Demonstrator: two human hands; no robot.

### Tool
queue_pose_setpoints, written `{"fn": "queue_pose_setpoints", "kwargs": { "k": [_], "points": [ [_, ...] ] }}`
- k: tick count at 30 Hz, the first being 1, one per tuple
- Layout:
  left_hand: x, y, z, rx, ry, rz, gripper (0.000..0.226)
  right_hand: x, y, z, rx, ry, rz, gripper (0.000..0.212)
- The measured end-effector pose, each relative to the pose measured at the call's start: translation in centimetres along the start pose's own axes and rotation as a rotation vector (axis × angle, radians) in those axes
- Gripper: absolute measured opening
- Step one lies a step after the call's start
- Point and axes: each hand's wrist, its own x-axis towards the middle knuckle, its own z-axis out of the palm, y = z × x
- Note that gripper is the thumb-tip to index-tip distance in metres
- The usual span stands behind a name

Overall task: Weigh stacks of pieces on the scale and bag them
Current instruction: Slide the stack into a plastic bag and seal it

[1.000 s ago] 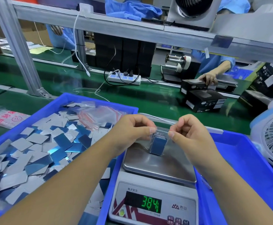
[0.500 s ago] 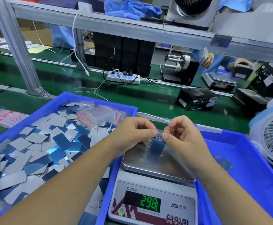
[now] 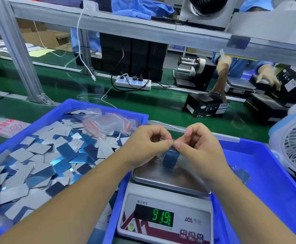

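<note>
conveyor belt [image 3: 83, 95], blue bins [image 3: 267, 173], scale [image 3: 170, 180]

My 2 forearms run bare from the lower frame edge to the wrists, no sleeve, glove, watch or band visible on either, and my left hand [image 3: 146, 147] and right hand [image 3: 199, 147] show short, unpainted nails with no rings.
</note>
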Motion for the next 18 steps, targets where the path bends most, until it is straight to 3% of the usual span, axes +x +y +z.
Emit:
{"fn": "queue_pose_setpoints", "kwargs": {
  "k": [11,16,18],
  "points": [
    [0.4,0.4,-2.3,-0.003,-0.074,-0.007,0.005,0.3,-0.8,-2.1,0.027,-0.019,-0.011,0.040],
    [0.6,0.1,-1.9,-0.100,-0.075,-0.009,0.008,0.5,-0.6,-1.8,0.265,-0.017,0.133,0.036],
    [0.8,-0.1,-2.0,0.054,-0.018,-0.070,0.013,0.6,0.1,-1.6,0.137,0.052,0.172,0.034]
  ]
}}
